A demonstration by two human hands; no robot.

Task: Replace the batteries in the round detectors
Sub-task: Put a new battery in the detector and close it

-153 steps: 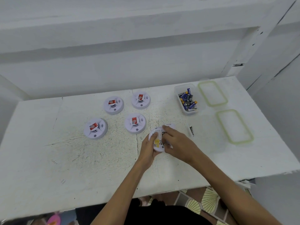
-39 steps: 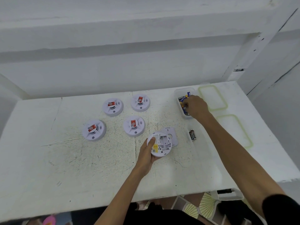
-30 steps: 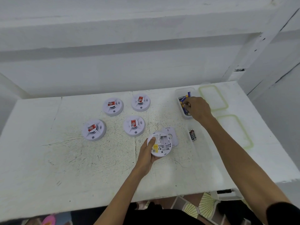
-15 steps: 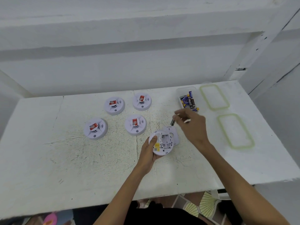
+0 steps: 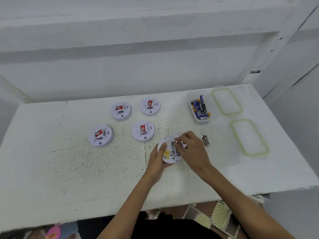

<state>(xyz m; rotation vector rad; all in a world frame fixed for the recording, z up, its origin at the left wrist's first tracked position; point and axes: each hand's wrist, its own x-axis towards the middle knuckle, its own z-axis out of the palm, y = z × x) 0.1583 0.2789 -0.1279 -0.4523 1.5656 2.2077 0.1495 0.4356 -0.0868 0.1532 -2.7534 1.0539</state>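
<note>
A white round detector lies back-up on the white table, its battery bay uncovered. My left hand grips its left rim, thumb on top. My right hand hovers over the bay, fingertips pinching a battery against it; most of the battery is hidden. The detector's back cover peeks out behind my right hand. A loose dark battery lies just right of that hand. Several more detectors sit face-up to the left, the nearest detector beside my hands.
A clear box of batteries stands at the back right. Two green-rimmed lids lie right of it, one lid behind, the other lid nearer. The table's front edge runs just below my forearms.
My right hand left the battery box with a battery and came back down to the detector's open bay. My left hand kept its hold on the detector.
</note>
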